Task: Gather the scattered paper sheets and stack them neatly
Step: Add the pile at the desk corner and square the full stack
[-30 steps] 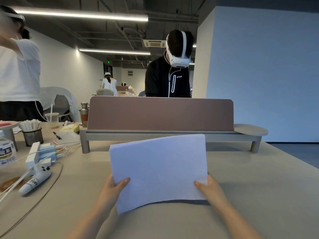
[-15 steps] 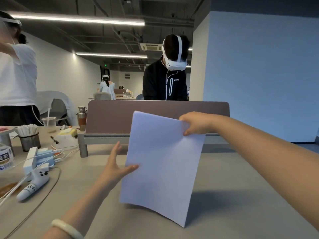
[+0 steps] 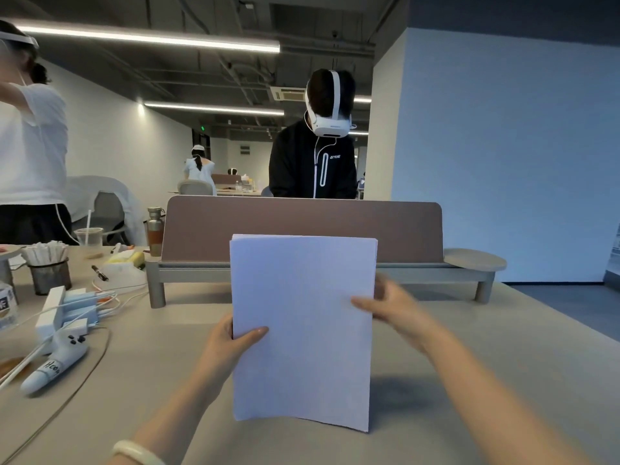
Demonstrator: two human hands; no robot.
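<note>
Paper sheets (image 3: 302,330) stand upright as one pile on their short edge on the bench (image 3: 469,380), just in front of the brown divider screen (image 3: 302,219) and about level with its middle. The left grip (image 3: 231,347) pinches the pile's left edge, thumb across the front and fingers behind. The right grip (image 3: 392,310) is blurred, but its thumb lies on the front at the right edge with fingers behind, so it looks to be pinching the pile too. The top edges are not quite flush, with a few sheets stepped at the corner nearest the screen's right end. The likely trouble is the squaring itself: a pinch kept too tight would lock the stepped sheets in place, while a loose one could let the thin pile bow, fan out, or slide along the smooth bench toward the screen. Uneven pressure from the two sides could also crease a corner.
</note>
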